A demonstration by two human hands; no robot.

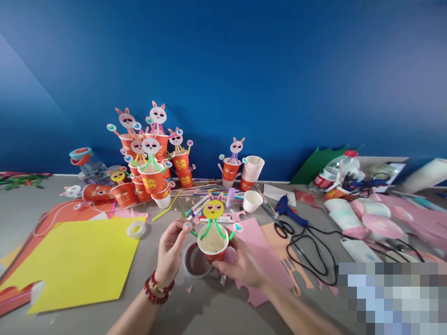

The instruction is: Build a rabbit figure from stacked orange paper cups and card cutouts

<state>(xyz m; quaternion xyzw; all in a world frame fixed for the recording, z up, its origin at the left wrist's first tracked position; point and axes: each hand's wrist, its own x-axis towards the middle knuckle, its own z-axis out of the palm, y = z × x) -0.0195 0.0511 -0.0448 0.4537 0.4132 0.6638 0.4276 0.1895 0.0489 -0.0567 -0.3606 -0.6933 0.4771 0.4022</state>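
A red paper cup puppet (213, 255) is held up in front of me, its pale inside facing me. From the cup rises a yellow rabbit face (213, 209) on green pipe-cleaner strips. Green arms with round pale paws stick out at both sides. Wrapped around the cup's lower right side is my right hand (240, 263). My left hand (174, 242) pinches the puppet's left paw between thumb and fingertips. Behind and below the cup, a round container (195, 263) stands on the table, partly hidden.
Several finished rabbit cups (152, 179) are stacked at the back left, near a cup stack (252, 170). Yellow card (87, 260) and a tape roll (136, 229) lie left. Scissors (283, 229), a blue glue gun (291, 211) with its looping cord, and pink card (260, 260) lie right.
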